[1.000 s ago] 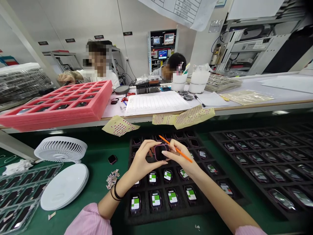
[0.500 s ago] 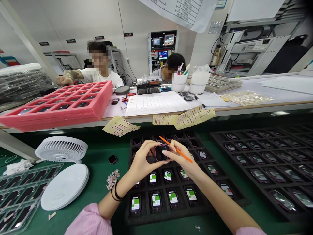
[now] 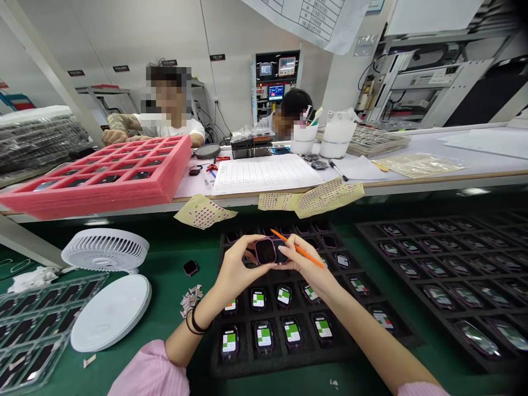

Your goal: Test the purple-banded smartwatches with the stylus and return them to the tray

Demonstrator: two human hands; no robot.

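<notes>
Above the black foam tray [image 3: 247, 368], my left hand [image 3: 239, 264] grips a dark square watch case [image 3: 265, 251] with a purple rim between thumb and fingers. Right beside that case, a second dark piece [image 3: 281, 252] is pinched by my right hand [image 3: 303, 257]. An orange stick [image 3: 299, 249] also lies in my right hand, pointing up and to the left. Several watches in the tray below show green and white screens, such as the one at the front [image 3: 292, 331]. Whether the two held pieces touch is hard to tell.
A white fan [image 3: 111, 311] stands on the green mat at the left, near a lone watch [image 3: 190, 268] and paper scraps [image 3: 191, 300]. Another foam tray [image 3: 412, 286] is at the right. A pink foam tray [image 3: 165, 190] lies on the shelf; two people sit behind it.
The held case has shifted left with my left hand, and a second dark piece now shows beside it at my right fingers. The person at the back left has moved an arm.
</notes>
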